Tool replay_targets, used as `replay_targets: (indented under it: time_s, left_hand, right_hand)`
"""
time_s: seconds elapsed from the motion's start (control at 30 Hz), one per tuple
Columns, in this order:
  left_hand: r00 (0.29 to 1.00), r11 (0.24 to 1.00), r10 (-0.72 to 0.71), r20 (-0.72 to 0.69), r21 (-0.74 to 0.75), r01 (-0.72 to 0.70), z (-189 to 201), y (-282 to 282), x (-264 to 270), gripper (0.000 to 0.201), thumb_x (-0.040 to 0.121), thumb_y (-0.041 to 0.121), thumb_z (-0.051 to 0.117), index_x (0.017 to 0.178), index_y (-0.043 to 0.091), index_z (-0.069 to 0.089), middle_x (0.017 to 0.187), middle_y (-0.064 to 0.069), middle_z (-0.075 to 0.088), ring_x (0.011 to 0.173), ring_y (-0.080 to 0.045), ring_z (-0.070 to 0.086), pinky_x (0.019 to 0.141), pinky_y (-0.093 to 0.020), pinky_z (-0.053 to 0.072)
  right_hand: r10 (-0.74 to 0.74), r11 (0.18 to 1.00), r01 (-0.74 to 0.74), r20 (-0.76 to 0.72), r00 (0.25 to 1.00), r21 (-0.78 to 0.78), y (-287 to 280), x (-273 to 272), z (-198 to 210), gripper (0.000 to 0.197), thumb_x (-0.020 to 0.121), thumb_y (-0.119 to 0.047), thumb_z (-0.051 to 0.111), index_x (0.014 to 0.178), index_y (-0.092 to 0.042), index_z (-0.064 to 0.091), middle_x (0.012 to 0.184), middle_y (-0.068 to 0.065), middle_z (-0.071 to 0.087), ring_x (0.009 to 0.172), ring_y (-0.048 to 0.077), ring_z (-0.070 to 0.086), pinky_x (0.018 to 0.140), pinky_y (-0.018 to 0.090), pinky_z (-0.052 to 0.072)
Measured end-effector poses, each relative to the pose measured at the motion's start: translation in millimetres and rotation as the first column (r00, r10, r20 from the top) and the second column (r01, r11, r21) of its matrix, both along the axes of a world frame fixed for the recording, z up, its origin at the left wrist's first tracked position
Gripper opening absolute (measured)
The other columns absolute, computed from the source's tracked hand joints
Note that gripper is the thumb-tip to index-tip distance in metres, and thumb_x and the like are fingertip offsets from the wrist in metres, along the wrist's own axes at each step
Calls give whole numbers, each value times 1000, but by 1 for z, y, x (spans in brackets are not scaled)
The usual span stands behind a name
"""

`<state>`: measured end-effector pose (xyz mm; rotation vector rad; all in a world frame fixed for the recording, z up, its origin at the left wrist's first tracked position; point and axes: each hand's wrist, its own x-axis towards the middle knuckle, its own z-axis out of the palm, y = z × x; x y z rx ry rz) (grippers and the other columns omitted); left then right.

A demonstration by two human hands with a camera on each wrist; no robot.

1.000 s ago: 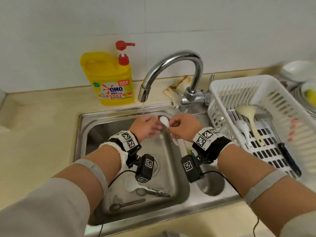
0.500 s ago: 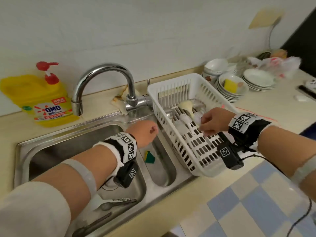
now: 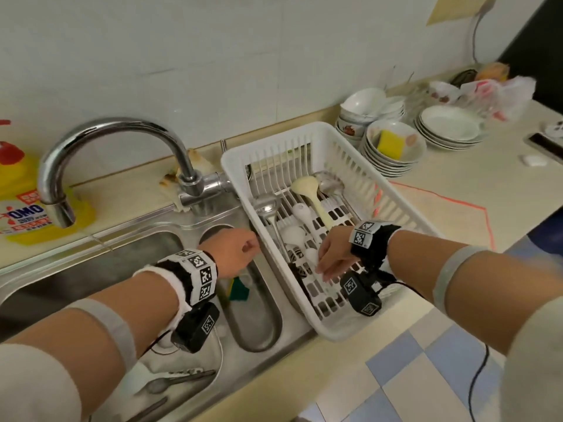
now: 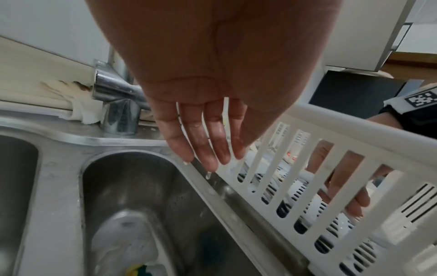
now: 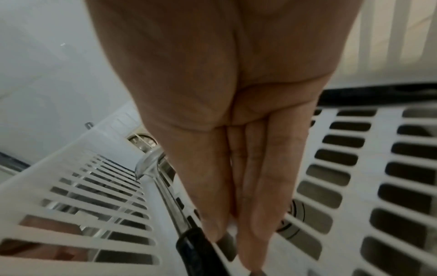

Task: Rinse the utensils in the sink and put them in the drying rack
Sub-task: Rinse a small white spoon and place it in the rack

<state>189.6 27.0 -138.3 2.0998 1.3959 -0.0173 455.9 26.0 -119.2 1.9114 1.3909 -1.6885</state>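
The white drying rack (image 3: 304,130) stands right of the sink (image 3: 122,236). It holds a cream ladle (image 3: 307,190), a metal ladle (image 3: 268,208) and white spoons (image 3: 294,236). My right hand (image 3: 323,271) is down inside the rack, fingers straight and together, holding nothing. In the right wrist view the fingertips (image 5: 250,248) reach the rack floor beside a black-handled utensil (image 5: 198,250). My left hand (image 3: 246,248) hangs empty over the small basin (image 3: 259,318), its wet fingers (image 4: 210,149) straight and dripping beside the rack wall (image 4: 331,130). Metal spoons (image 3: 170,382) lie in the main basin.
The curved faucet (image 3: 106,132) arches over the sink, with a yellow detergent bottle (image 3: 18,190) behind it at the left. A green and yellow sponge (image 3: 239,287) lies in the small basin. Stacked bowls (image 3: 393,147) and plates (image 3: 447,126) stand behind the rack.
A second ago both hands held a white spoon under the tap. My right hand carried it to the rack, reached lower and let it go. The left hand stayed over the sink.
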Motion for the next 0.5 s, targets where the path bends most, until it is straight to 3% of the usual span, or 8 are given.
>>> replay_targets:
  time_s: [0.1,0.17,0.27,0.43,0.5]
  left_hand:
    - [1000,999,26,2,-25,-26,-7,11,-1,20,98,31,54,109,27,69,109,7,69,100,-12,63,93,-33,52]
    - [999,999,32,0,-43,-32,-11,16,-2,21,98,32,54,112,26,69,112,7,70,102,-13,64,96,-35,52]
    - [999,998,42,11,-57,-41,-17,20,-2,21,98,29,55,113,25,70,111,8,70,102,-13,65,95,-35,52]
    - [998,991,60,-29,-117,-63,-28,20,-4,21,97,28,53,112,27,69,106,8,70,98,-11,65,93,-35,54]
    - [997,990,61,-42,-128,-66,-30,20,-4,22,97,30,52,112,27,69,106,8,69,97,-11,65,93,-35,54]
  right_hand:
    - [51,997,-52,-18,999,-62,6,-3,-15,29,78,-14,85,100,2,75,95,14,78,92,21,76,98,37,55]
    - [70,994,-71,-21,997,-81,8,-4,-22,31,78,-16,84,102,2,75,95,13,78,88,18,76,91,32,58]
    - [57,992,-61,-45,997,-107,9,-6,-31,31,80,-12,82,104,5,73,96,16,77,85,19,76,66,20,59]
    - [97,989,-100,-33,995,-110,12,-9,-39,31,79,-17,84,102,1,75,91,12,78,84,17,76,65,19,59]
    - [113,988,-117,-42,993,-104,13,-8,-42,33,79,-20,84,103,0,75,91,10,78,87,18,76,72,22,60]
